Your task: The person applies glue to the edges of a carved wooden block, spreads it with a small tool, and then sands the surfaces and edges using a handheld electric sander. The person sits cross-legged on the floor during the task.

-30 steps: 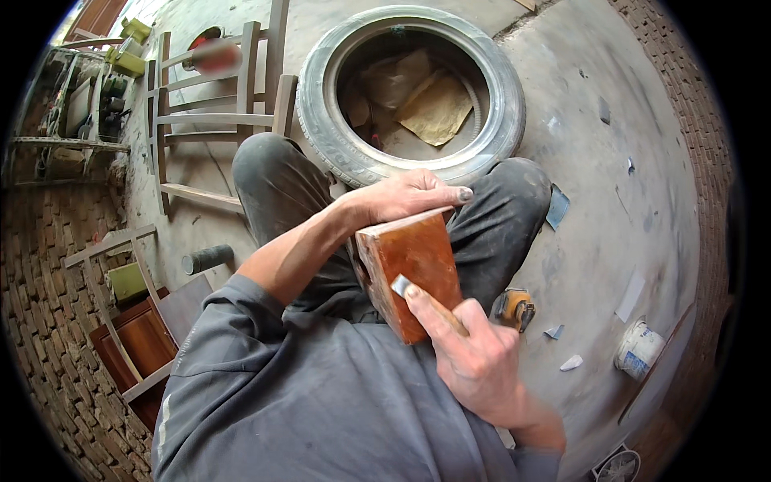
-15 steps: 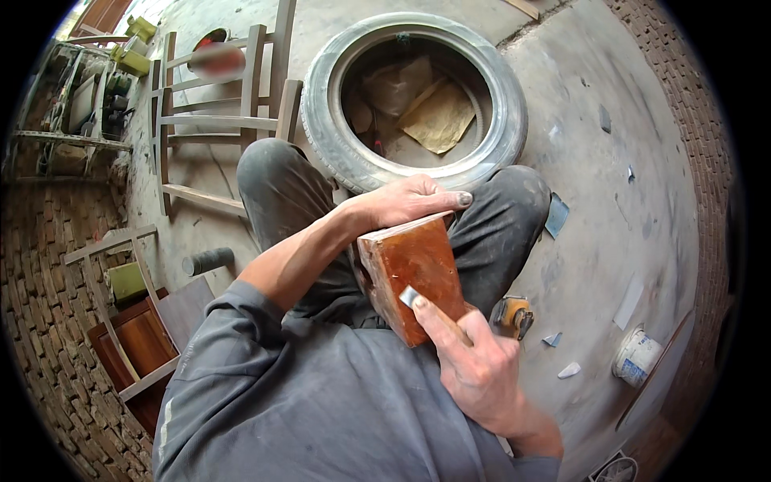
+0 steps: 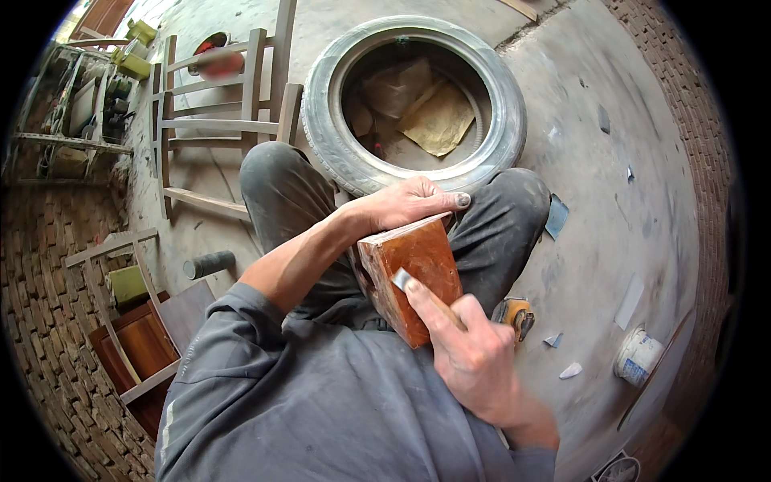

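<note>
A reddish-brown, glossy wooden block (image 3: pixel 426 261) with pale, rough edges stands tilted between my thighs, close to my belly. Over its far top edge lies my left hand (image 3: pixel 414 202), gripping it with the thumb stretched to the right; the fingertips behind the block are hidden. My right hand (image 3: pixel 478 357) is closed round the wooden handle of a small flat-bladed scraper (image 3: pixel 438 304). Its index finger presses along the tool toward the blade. The short metal blade rests on the block's brown face, near the left edge.
Beyond my knees lies a dusty tyre (image 3: pixel 321 132) with bags and yellow paper inside. Wooden chair frames (image 3: pixel 217 124) stand at the left, near a dark cylinder (image 3: pixel 209 265). On the right are a yellow-black power tool (image 3: pixel 516 315), a white bucket (image 3: pixel 638 356) and scattered scraps (image 3: pixel 556 217).
My right hand has shifted the scraper slightly up and left across the block's face. The left hand and the block stay nearly in place.
</note>
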Action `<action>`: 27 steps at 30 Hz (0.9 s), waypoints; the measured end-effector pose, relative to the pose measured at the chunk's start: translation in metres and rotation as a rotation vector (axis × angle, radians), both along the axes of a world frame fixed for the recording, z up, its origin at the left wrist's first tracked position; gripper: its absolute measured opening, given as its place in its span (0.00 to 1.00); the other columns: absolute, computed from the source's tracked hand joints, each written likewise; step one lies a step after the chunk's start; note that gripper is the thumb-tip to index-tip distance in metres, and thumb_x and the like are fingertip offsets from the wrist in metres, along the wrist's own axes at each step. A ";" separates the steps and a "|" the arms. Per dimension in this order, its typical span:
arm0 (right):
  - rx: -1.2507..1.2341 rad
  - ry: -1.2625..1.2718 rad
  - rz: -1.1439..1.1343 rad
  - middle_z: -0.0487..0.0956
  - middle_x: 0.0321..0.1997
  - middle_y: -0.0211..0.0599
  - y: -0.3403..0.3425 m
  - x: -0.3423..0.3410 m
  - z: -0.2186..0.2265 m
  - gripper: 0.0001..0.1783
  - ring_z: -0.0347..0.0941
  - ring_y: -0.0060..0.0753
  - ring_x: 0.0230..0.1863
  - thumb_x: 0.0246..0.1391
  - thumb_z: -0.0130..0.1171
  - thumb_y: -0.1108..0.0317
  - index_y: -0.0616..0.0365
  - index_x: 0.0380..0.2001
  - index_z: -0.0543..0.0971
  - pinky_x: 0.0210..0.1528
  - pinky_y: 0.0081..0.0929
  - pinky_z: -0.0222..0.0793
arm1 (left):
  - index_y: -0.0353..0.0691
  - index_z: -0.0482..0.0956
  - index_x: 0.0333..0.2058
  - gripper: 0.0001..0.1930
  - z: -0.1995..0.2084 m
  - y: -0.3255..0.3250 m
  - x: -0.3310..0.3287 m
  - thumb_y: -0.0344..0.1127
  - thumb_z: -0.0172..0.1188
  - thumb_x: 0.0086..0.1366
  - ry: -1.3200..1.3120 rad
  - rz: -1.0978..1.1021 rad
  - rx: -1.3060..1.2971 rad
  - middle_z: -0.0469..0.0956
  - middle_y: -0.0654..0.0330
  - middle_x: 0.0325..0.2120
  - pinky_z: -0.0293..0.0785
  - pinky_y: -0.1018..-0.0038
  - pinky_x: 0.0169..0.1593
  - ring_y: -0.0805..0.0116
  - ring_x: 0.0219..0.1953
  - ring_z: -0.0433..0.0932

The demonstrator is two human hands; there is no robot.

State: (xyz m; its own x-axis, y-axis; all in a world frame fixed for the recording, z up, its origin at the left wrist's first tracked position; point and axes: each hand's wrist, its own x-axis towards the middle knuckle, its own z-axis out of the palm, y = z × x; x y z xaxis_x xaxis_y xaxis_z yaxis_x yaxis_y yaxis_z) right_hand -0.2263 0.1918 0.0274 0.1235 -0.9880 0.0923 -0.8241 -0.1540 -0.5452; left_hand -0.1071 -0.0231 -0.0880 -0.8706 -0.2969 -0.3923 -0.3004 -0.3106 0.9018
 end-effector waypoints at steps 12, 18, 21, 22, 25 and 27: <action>0.014 -0.014 -0.014 0.64 0.28 0.32 0.004 -0.002 0.000 0.40 0.72 0.33 0.18 0.50 0.67 0.76 0.38 0.68 0.79 0.21 0.34 0.73 | 0.44 0.75 0.16 0.32 -0.003 0.000 -0.004 0.56 0.56 0.79 0.024 -0.002 0.024 0.67 0.73 0.14 0.60 0.76 0.26 0.82 0.20 0.61; -0.018 -0.058 -0.044 0.65 0.25 0.29 -0.023 0.005 0.005 0.35 0.70 0.28 0.19 0.50 0.69 0.79 0.42 0.63 0.83 0.21 0.32 0.70 | 0.42 0.76 0.17 0.32 -0.004 -0.003 0.002 0.57 0.57 0.78 0.039 0.004 0.013 0.66 0.72 0.14 0.60 0.75 0.25 0.81 0.20 0.61; -0.084 -0.088 -0.066 0.62 0.23 0.25 0.009 -0.016 -0.009 0.36 0.67 0.26 0.16 0.48 0.68 0.78 0.38 0.63 0.84 0.18 0.29 0.69 | 0.40 0.77 0.18 0.32 -0.001 -0.006 0.003 0.58 0.55 0.79 0.003 0.049 0.016 0.67 0.71 0.15 0.61 0.75 0.27 0.80 0.21 0.63; -0.030 -0.061 -0.058 0.62 0.23 0.26 0.018 -0.022 -0.008 0.36 0.67 0.25 0.16 0.48 0.68 0.78 0.39 0.63 0.84 0.18 0.29 0.70 | 0.40 0.77 0.18 0.33 -0.002 -0.007 0.004 0.58 0.55 0.79 0.017 0.046 0.016 0.67 0.71 0.15 0.62 0.75 0.27 0.80 0.21 0.63; 0.063 -0.001 -0.030 0.62 0.24 0.27 0.027 -0.025 0.008 0.38 0.67 0.26 0.15 0.48 0.67 0.78 0.38 0.64 0.83 0.18 0.30 0.70 | 0.39 0.77 0.19 0.33 -0.002 -0.008 0.004 0.58 0.55 0.79 0.041 0.044 0.001 0.68 0.69 0.15 0.62 0.75 0.27 0.79 0.21 0.64; 0.014 -0.011 0.001 0.62 0.25 0.28 0.017 -0.014 0.006 0.39 0.67 0.27 0.15 0.48 0.67 0.77 0.38 0.65 0.81 0.18 0.30 0.70 | 0.39 0.77 0.18 0.33 0.002 -0.005 0.005 0.58 0.55 0.79 0.038 0.021 -0.008 0.68 0.69 0.15 0.62 0.75 0.27 0.79 0.21 0.63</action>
State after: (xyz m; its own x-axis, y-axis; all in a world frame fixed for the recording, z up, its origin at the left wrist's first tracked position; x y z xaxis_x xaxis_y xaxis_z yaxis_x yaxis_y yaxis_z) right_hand -0.2403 0.2090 0.0336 0.1238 -0.9891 0.0796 -0.8176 -0.1471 -0.5567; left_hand -0.1018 -0.0285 -0.0861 -0.8784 -0.3185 -0.3564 -0.2591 -0.3092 0.9150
